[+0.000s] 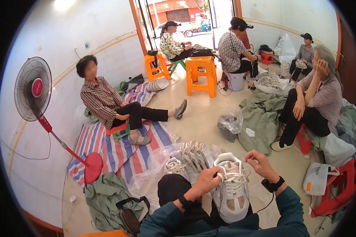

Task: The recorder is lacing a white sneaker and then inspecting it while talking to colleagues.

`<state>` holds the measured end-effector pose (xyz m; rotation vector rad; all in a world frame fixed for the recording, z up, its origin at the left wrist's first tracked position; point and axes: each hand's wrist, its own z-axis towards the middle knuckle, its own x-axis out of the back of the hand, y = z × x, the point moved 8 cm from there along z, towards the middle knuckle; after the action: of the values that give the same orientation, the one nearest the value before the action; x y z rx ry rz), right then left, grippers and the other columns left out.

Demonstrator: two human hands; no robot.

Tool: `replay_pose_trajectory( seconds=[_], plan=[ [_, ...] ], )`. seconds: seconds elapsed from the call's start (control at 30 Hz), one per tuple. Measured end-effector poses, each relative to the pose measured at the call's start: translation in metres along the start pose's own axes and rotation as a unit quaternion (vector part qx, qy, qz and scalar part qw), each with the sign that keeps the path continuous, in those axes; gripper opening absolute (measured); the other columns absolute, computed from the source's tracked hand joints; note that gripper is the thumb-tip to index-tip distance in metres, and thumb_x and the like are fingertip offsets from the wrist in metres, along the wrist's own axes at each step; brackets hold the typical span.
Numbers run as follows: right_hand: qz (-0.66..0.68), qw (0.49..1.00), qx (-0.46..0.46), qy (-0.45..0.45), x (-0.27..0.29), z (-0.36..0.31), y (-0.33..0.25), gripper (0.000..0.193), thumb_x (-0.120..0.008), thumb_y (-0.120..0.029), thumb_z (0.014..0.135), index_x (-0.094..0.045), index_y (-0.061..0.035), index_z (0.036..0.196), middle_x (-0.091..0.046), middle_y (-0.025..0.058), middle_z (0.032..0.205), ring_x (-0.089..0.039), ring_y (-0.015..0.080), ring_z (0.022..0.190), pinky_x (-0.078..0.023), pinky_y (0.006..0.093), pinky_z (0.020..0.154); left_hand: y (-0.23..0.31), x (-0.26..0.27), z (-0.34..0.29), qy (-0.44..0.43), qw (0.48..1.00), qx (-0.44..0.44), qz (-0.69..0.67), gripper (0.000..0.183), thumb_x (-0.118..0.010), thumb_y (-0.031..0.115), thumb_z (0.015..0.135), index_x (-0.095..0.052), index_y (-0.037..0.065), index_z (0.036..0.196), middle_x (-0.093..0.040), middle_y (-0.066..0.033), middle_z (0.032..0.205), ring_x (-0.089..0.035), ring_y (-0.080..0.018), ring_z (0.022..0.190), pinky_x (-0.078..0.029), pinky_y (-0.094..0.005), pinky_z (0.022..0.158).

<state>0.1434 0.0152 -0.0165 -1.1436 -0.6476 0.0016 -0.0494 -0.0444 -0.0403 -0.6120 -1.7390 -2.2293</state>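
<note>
The left hand grips the shoe, which sits between the two hands; the right hand curls just beside it (pinching the laces or not, I cannot tell). Best hold the shoe steady and draw the laces evenly, untwisted.

At the left, a tall pedestal fan with black round grille and red base stands near the white wall. A person in a checked shirt sits by a red, white and blue striped sheet. Farther stands a square orange plastic stool. At the right, a crumpled grey-green cloth lies near a transparent plastic bag.
</note>
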Motion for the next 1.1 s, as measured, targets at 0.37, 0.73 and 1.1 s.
replay_pose_trajectory(
  seconds=[0.37, 0.73, 1.1],
  plan=[
    [-0.031, 0.97, 0.131, -0.203, -0.072, 0.03, -0.036, 0.009, -0.069, -0.011, 0.074, -0.063, -0.0071, 0.081, -0.061, 0.0046, 0.08, -0.056, 0.0245, 0.081, -0.045, 0.0344, 0.073, -0.002, -0.002, -0.012, 0.028, 0.999, 0.02, -0.008, 0.011, -0.057, 0.014, 0.081, -0.058, 0.003, 0.083, -0.057, -0.0141, 0.065, -0.058, -0.0257, 0.059, -0.045, -0.0357, 0.057],
    [0.017, 0.96, 0.114, -0.255, -0.073, 0.025, -0.04, 0.015, -0.071, -0.006, 0.072, -0.067, -0.0079, 0.087, -0.061, 0.0028, 0.085, -0.054, 0.0223, 0.09, -0.043, 0.0331, 0.08, 0.011, -0.004, -0.012, 0.06, 0.997, -0.037, 0.034, 0.011, -0.053, 0.016, 0.084, -0.057, 0.006, 0.086, -0.058, -0.0171, 0.071, -0.058, -0.0348, 0.065, -0.045, -0.0405, 0.06],
    [0.059, 0.972, 0.131, -0.185, -0.076, 0.028, -0.051, 0.007, -0.059, -0.005, 0.083, -0.053, -0.0023, 0.082, -0.054, 0.0075, 0.102, -0.052, 0.0179, 0.089, -0.042, 0.0301, 0.077, -0.008, 0.0, -0.013, 0.042, 0.998, -0.009, -0.046, 0.023, -0.047, 0.024, 0.09, -0.057, 0.003, 0.09, -0.055, -0.0157, 0.066, -0.055, -0.0298, 0.06, -0.044, -0.0373, 0.059]
  ],
)
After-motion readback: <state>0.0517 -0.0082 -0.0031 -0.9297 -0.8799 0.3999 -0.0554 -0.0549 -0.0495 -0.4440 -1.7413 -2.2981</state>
